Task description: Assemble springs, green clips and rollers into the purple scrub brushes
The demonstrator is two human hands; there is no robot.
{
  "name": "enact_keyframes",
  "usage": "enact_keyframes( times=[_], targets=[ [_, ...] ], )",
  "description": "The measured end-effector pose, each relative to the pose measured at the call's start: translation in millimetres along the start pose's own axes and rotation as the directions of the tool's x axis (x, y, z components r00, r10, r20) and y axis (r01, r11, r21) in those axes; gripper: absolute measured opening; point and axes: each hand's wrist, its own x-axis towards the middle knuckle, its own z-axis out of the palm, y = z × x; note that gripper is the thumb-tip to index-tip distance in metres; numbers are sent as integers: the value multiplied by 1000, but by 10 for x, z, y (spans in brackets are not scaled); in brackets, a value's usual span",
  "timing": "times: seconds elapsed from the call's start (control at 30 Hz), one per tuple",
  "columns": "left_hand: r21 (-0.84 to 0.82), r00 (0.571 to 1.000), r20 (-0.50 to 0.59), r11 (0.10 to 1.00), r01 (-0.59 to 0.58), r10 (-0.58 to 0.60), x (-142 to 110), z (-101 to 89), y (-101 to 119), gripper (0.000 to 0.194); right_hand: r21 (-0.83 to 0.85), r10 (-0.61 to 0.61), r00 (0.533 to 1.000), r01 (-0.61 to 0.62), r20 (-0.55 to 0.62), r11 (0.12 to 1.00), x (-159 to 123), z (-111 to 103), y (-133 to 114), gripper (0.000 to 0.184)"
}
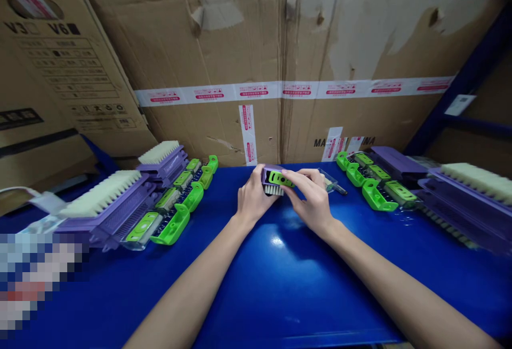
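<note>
A small purple brush (265,173) with pale bristles facing down is held up over the middle of the blue table, its end toward me. My left hand (252,197) is wrapped round its left side. At that end sits a bright green slotted piece (279,179). My right hand (312,199) grips this green piece from the right, fingertips on its top edge and thumb below. The fingers hide part of the brush, and I cannot tell how firmly the green piece is seated. Behind my right hand lies a clear plastic part (328,181) beside a thin dark tool (341,189).
Purple brushes (114,199) and green-and-clear parts (143,227) line the blue table (276,285) on the left. More green parts (376,197) and purple brushes (468,199) lie right. Cardboard (208,125) walls the back. A blue metal post (452,82) slants at right.
</note>
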Motion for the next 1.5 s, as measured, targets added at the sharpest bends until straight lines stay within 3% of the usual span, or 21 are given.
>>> enact_keyframes(
  times=[0.53,1.3,1.5],
  targets=[
    [4,1000,13,1000,17,-17,4,-5,-12,74,-70,-101,995,101,-1,992,35,-4,0,26],
    [12,999,20,999,32,-32,14,8,-32,74,-110,-155,982,166,104,980,155,-78,-41,24],
    [13,1000,15,1000,8,-8,18,17,-26,72,-97,-117,985,129,125,987,150,-71,-70,25]
  ],
)
